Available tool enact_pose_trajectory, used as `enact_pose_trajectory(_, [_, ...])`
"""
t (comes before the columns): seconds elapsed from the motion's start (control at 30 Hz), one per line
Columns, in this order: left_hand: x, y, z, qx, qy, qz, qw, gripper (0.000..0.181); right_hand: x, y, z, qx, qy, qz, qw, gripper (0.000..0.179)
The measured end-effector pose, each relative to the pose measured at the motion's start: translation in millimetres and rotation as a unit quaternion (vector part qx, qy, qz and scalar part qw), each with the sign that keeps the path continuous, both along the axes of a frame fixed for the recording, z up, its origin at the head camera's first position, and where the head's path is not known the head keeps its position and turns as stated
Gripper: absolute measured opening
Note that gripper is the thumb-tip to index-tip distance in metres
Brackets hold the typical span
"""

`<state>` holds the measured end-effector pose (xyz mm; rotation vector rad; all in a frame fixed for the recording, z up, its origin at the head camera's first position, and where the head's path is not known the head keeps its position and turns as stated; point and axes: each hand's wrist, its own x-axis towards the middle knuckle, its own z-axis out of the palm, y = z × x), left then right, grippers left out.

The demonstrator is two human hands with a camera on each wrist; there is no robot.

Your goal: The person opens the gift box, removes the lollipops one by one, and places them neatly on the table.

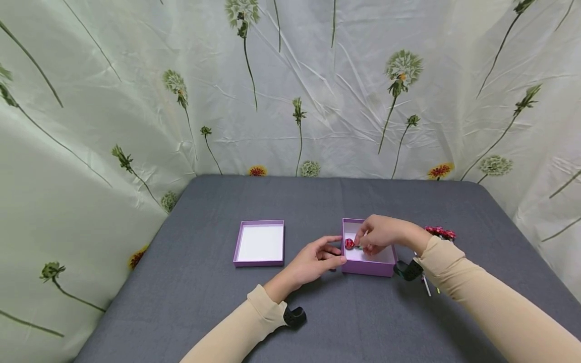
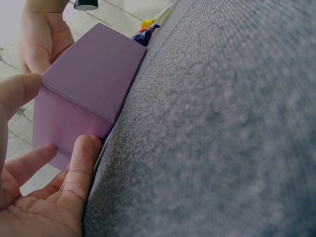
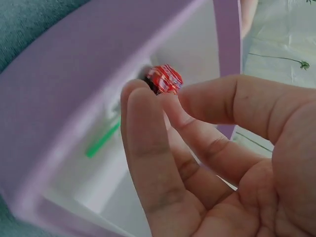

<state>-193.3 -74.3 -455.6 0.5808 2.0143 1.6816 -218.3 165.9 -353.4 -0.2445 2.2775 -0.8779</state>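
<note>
In the head view, a purple box (image 1: 368, 268) with a white inside stands on the table. A lollipop (image 1: 349, 244) in a shiny red wrapper lies in it, its green stick (image 3: 102, 140) showing in the right wrist view. My right hand (image 1: 380, 234) reaches into the box with its fingers beside the lollipop. Thumb and nearest fingers stand apart in the right wrist view; part of the stick is hidden behind them. My left hand (image 1: 313, 259) touches the box's left side with extended fingers, its thumb (image 2: 22, 91) at the upper corner.
Left of my hands lies a shallow purple lid (image 1: 259, 264), white side up. More wrapped lollipops (image 1: 439, 232) lie right of the box, partly hidden by my right forearm. A flowered curtain (image 1: 272, 116) hangs behind the grey table (image 1: 218, 201).
</note>
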Motion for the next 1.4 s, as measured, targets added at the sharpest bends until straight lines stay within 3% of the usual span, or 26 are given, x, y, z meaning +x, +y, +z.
enact_pose_trajectory(0.37, [-2.0, -0.6, -0.8, -0.006, -0.001, 0.001, 1.0, 0.055, -7.3, -1.3, 9.4, 0.089, 0.081, 0.032, 0.9922, 0.012])
enact_pose_trajectory(0.57, [-0.9, -0.2, 0.8, -0.003, -0.002, 0.0, 1.0, 0.055, -7.9, -2.8, 6.3, 0.12, 0.093, 0.04, 0.9876, 0.008])
enact_pose_trajectory(0.9, [-0.4, 0.9, 2.0, -0.002, 0.001, 0.0, 1.0, 0.055, -7.5, -6.7, -5.7, 0.169, 0.112, 0.087, 0.9753, 0.012])
enact_pose_trajectory(1.4, [1.4, -0.2, 2.1, -0.003, 0.001, -0.003, 1.0, 0.055, -3.0, -18.5, -18.1, 0.211, 0.128, 0.085, 0.9654, 0.02])
